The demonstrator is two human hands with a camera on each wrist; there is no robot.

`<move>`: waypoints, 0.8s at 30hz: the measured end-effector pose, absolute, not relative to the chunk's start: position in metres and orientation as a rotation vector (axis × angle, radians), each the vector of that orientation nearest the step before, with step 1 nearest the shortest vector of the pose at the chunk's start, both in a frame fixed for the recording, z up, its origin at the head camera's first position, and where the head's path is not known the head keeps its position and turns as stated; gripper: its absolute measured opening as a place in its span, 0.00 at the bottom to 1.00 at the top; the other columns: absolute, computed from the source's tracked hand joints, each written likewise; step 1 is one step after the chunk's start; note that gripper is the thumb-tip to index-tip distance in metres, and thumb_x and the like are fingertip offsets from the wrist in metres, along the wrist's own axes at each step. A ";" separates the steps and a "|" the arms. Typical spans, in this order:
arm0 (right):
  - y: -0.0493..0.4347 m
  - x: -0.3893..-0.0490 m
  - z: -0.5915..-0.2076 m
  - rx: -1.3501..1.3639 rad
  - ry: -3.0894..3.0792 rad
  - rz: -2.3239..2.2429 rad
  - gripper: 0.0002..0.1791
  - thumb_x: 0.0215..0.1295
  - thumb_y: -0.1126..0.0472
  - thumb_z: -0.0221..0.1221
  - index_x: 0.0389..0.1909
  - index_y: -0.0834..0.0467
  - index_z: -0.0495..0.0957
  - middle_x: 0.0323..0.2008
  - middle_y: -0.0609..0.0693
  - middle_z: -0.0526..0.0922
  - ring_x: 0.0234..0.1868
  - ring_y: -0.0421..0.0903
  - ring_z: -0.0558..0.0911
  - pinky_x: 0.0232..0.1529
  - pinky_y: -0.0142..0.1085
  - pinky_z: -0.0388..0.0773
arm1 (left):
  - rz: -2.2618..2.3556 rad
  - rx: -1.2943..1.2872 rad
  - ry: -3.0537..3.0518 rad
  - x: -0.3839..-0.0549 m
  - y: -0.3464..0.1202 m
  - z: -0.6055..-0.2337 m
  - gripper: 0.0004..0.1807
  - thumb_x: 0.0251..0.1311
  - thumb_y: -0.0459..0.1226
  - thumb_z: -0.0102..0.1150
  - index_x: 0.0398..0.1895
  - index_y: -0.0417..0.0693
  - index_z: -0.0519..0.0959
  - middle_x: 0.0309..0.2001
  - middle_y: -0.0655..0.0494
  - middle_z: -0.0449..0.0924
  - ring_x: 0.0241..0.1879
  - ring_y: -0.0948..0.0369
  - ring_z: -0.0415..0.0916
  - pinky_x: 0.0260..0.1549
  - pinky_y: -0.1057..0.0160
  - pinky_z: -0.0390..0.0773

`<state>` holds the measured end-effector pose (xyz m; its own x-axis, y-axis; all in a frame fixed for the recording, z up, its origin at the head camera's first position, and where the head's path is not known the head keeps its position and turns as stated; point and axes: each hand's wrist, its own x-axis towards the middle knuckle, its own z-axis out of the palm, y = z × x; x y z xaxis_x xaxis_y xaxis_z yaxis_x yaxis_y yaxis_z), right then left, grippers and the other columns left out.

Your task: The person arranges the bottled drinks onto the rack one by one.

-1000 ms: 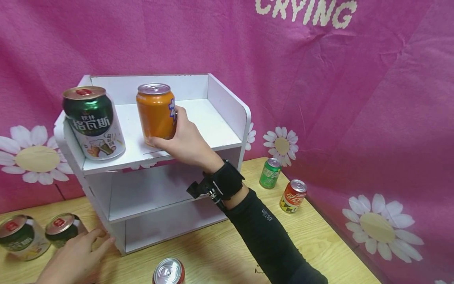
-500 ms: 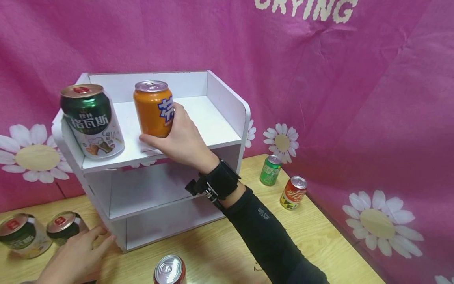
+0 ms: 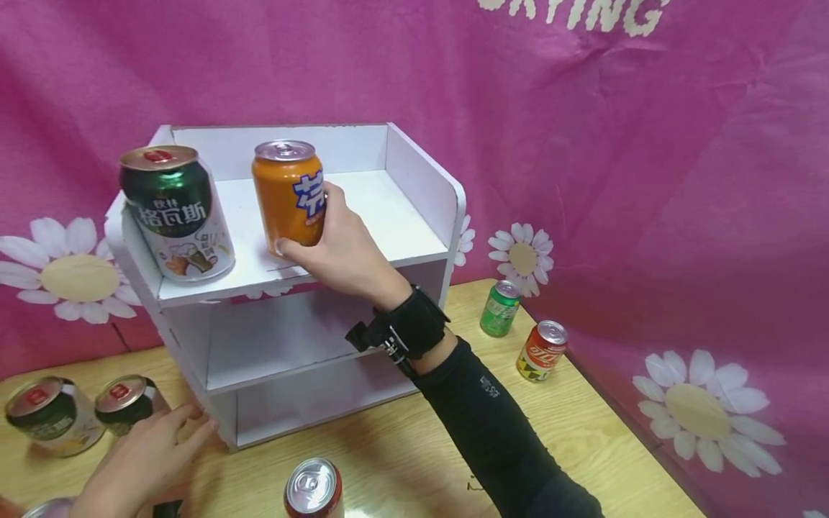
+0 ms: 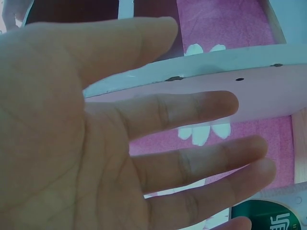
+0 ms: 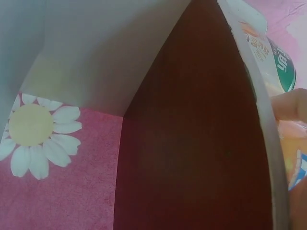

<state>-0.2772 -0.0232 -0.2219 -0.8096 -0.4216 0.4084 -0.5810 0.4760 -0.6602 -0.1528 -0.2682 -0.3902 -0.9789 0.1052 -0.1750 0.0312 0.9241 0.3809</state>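
Note:
An orange soda can (image 3: 288, 198) stands upright at the top shelf of the white rack (image 3: 421, 252), and my right hand (image 3: 350, 248) grips it from the right with the thumb across its lower front. Left of it on that shelf is a green and white kvass can (image 3: 178, 216). My left hand (image 3: 152, 446) is low at the left by the rack's side, its fingers spread and holding nothing in the left wrist view. Behind that hand, a second green kvass can (image 3: 129, 403) is partly covered by it. Another kvass can (image 3: 55, 417) stands farther left.
A red-sided can (image 3: 314, 489) stands at the front of the wooden table (image 3: 388, 446). At the right are a green can (image 3: 500, 309) and a red and yellow can (image 3: 542, 351). A pink flowered cloth (image 3: 583, 180) hangs behind. The rack's lower shelves lie below the right hand.
The orange can has turned in my right hand, so more of its blue and white lettering faces front. The left hand stays nearly in place. The view has shifted slightly.

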 end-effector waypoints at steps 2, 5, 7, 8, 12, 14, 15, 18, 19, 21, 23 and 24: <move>-0.024 -0.278 -0.222 0.852 -2.527 1.223 0.46 0.54 0.49 0.66 0.66 0.60 0.51 0.51 0.49 0.70 0.49 0.38 0.72 0.51 0.29 0.69 | 0.574 0.110 2.890 -0.154 -0.268 -0.389 0.35 0.69 0.56 0.41 0.54 0.29 0.72 0.48 0.32 0.76 0.46 0.36 0.74 0.37 0.37 0.73; -0.025 -0.279 -0.222 0.829 -2.522 1.195 0.47 0.53 0.47 0.67 0.67 0.59 0.51 0.53 0.48 0.68 0.50 0.38 0.71 0.52 0.29 0.69 | 0.573 0.109 2.879 -0.156 -0.268 -0.388 0.36 0.69 0.57 0.41 0.54 0.29 0.72 0.48 0.32 0.76 0.46 0.37 0.74 0.37 0.37 0.73; -0.025 -0.279 -0.222 0.826 -2.522 1.189 0.48 0.53 0.46 0.67 0.67 0.59 0.51 0.53 0.48 0.68 0.50 0.38 0.71 0.53 0.29 0.69 | 0.576 0.104 2.882 -0.157 -0.267 -0.388 0.35 0.68 0.57 0.42 0.54 0.30 0.72 0.48 0.33 0.76 0.45 0.37 0.75 0.37 0.37 0.73; -0.025 -0.279 -0.222 0.829 -2.525 1.191 0.48 0.53 0.46 0.67 0.67 0.58 0.50 0.53 0.48 0.68 0.50 0.38 0.71 0.53 0.30 0.69 | 0.575 0.104 2.883 -0.157 -0.267 -0.387 0.35 0.68 0.57 0.42 0.53 0.30 0.72 0.48 0.33 0.76 0.45 0.37 0.75 0.37 0.37 0.73; -0.024 -0.279 -0.221 0.857 -2.552 1.222 0.47 0.55 0.48 0.66 0.68 0.58 0.48 0.53 0.48 0.70 0.50 0.38 0.72 0.53 0.30 0.70 | 0.575 0.089 2.876 -0.158 -0.267 -0.387 0.35 0.68 0.57 0.42 0.53 0.29 0.73 0.48 0.32 0.76 0.45 0.37 0.75 0.37 0.38 0.73; -0.024 -0.278 -0.220 0.866 -2.569 1.227 0.47 0.56 0.49 0.65 0.68 0.58 0.47 0.53 0.49 0.71 0.50 0.38 0.73 0.53 0.30 0.70 | 0.575 0.080 2.872 -0.157 -0.267 -0.387 0.36 0.68 0.57 0.42 0.53 0.29 0.72 0.48 0.32 0.76 0.45 0.37 0.75 0.37 0.38 0.73; -0.023 -0.278 -0.220 0.870 -2.571 1.232 0.47 0.56 0.50 0.65 0.68 0.58 0.47 0.53 0.49 0.71 0.50 0.38 0.73 0.53 0.30 0.70 | 0.575 0.075 2.872 -0.157 -0.267 -0.387 0.36 0.68 0.57 0.42 0.53 0.29 0.72 0.48 0.32 0.76 0.46 0.37 0.75 0.37 0.38 0.73; -0.024 -0.278 -0.220 0.872 -2.566 1.241 0.47 0.56 0.50 0.66 0.68 0.58 0.47 0.53 0.49 0.72 0.50 0.38 0.73 0.53 0.30 0.71 | 0.576 0.064 2.873 -0.156 -0.266 -0.387 0.36 0.68 0.58 0.43 0.53 0.29 0.72 0.48 0.32 0.76 0.46 0.36 0.74 0.38 0.37 0.73; -0.024 -0.278 -0.220 0.872 -2.559 1.245 0.47 0.55 0.50 0.66 0.68 0.58 0.48 0.53 0.49 0.72 0.50 0.38 0.73 0.53 0.30 0.71 | 0.578 0.061 2.871 -0.156 -0.266 -0.387 0.37 0.68 0.58 0.43 0.53 0.29 0.72 0.48 0.32 0.76 0.46 0.36 0.74 0.38 0.37 0.73; -0.025 -0.278 -0.221 0.864 -2.542 1.245 0.47 0.54 0.49 0.67 0.67 0.59 0.49 0.52 0.49 0.71 0.49 0.38 0.73 0.52 0.30 0.71 | 0.578 0.056 2.867 -0.155 -0.265 -0.388 0.37 0.67 0.58 0.42 0.54 0.28 0.72 0.48 0.32 0.76 0.46 0.36 0.74 0.38 0.37 0.73; -0.026 -0.278 -0.222 0.849 -2.535 1.219 0.47 0.53 0.48 0.68 0.66 0.59 0.50 0.51 0.48 0.70 0.49 0.38 0.73 0.51 0.30 0.71 | 0.582 0.045 2.849 -0.155 -0.265 -0.388 0.38 0.67 0.59 0.42 0.54 0.28 0.72 0.48 0.31 0.76 0.46 0.36 0.74 0.38 0.37 0.73; -0.027 -0.278 -0.223 0.842 -2.535 1.201 0.47 0.53 0.48 0.68 0.66 0.59 0.51 0.51 0.48 0.69 0.49 0.38 0.72 0.51 0.30 0.71 | 0.584 0.040 2.844 -0.155 -0.264 -0.388 0.38 0.67 0.59 0.42 0.54 0.28 0.71 0.48 0.31 0.75 0.46 0.36 0.74 0.38 0.37 0.73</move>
<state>-0.2781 -0.0269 -0.2226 -0.8138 -0.4055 0.4163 -0.5790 0.5039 -0.6410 -0.1546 -0.2644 -0.3879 -0.9715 0.0741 -0.2251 -0.0206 0.9199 0.3917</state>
